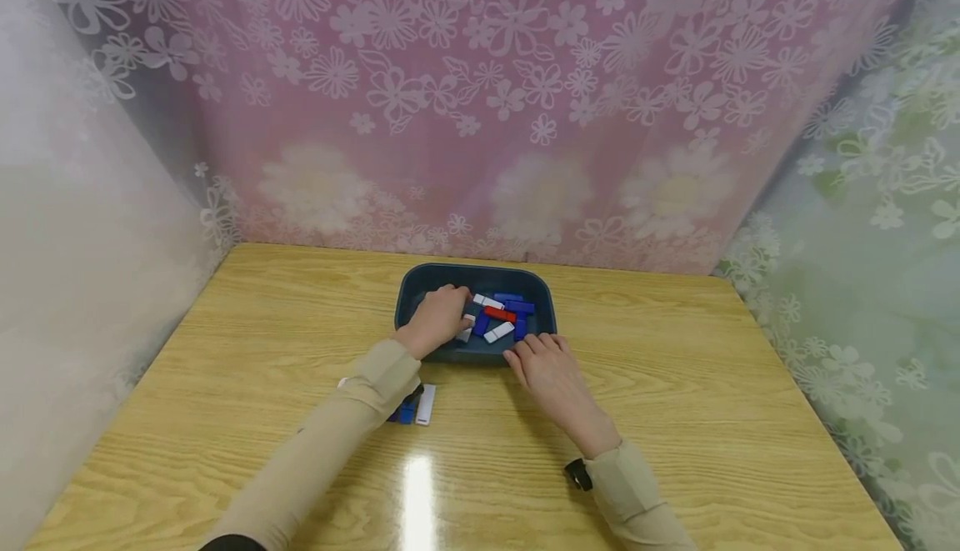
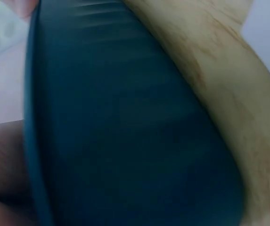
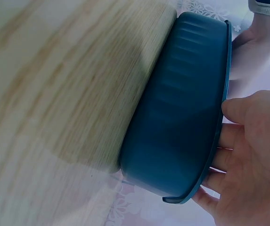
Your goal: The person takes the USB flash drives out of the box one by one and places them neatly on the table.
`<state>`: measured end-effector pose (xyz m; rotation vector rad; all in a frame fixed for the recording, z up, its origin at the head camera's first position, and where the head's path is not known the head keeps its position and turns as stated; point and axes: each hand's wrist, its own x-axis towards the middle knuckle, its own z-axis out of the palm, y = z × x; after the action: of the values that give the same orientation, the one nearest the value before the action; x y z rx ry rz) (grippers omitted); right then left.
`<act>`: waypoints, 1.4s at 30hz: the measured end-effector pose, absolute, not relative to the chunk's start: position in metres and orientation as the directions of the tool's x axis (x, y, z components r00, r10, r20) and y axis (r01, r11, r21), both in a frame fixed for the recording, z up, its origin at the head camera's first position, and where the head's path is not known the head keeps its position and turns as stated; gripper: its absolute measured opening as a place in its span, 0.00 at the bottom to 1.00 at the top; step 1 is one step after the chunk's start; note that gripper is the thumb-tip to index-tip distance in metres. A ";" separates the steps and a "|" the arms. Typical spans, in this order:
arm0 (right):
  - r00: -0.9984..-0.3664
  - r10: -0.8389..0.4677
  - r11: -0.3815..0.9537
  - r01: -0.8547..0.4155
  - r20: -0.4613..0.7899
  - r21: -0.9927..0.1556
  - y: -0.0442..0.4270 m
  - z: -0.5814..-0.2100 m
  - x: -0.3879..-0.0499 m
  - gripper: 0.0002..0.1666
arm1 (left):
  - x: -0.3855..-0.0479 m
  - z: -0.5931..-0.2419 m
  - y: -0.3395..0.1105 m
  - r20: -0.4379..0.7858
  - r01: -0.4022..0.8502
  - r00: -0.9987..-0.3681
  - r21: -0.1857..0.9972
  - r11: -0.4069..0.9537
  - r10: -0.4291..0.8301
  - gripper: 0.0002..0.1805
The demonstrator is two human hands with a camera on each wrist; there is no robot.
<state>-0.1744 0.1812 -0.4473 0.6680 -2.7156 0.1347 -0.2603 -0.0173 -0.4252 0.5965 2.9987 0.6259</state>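
My left hand [image 1: 438,318] reaches over the near rim into a dark teal plastic bin [image 1: 420,276]. Its thumb and forefinger stand apart among small oblong pieces that resemble USB sticks. Under the thumb lies a white piece [image 1: 465,333]; a red piece [image 1: 499,313], another white piece [image 1: 499,333] and several blue pieces [image 1: 519,307] lie to the right. At the near right corner my right hand [image 1: 551,372] holds the bin's rim, its thumb [image 3: 236,109] against the edge and its fingers over it. The left wrist view shows mostly the bin's outer wall [image 2: 125,108]; the left fingertips are hidden there.
On the wooden table [image 1: 675,384], in front of the bin, lie a white piece [image 1: 426,405] and blue pieces [image 1: 407,412], partly covered by the left forearm. A pink flowered curtain [image 1: 465,101] hangs behind the table, with pale cloth at both sides.
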 end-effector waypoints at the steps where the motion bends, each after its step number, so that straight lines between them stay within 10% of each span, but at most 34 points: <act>1: -0.832 -0.433 0.885 -0.466 0.347 -0.012 0.181 -0.447 -0.174 0.16 | -0.261 -0.427 -0.017 0.032 0.360 -0.926 0.379 0.853 0.377 0.20; 42: -0.824 -0.434 0.883 -0.469 0.365 -0.010 0.182 -0.451 -0.175 0.15 | -0.239 -0.408 -0.033 0.143 0.338 -0.939 0.563 0.754 0.314 0.12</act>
<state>-0.1752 0.1817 -0.4508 0.6692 -2.6966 0.1408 -0.2387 -0.0326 -0.4077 0.5539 2.9789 0.9684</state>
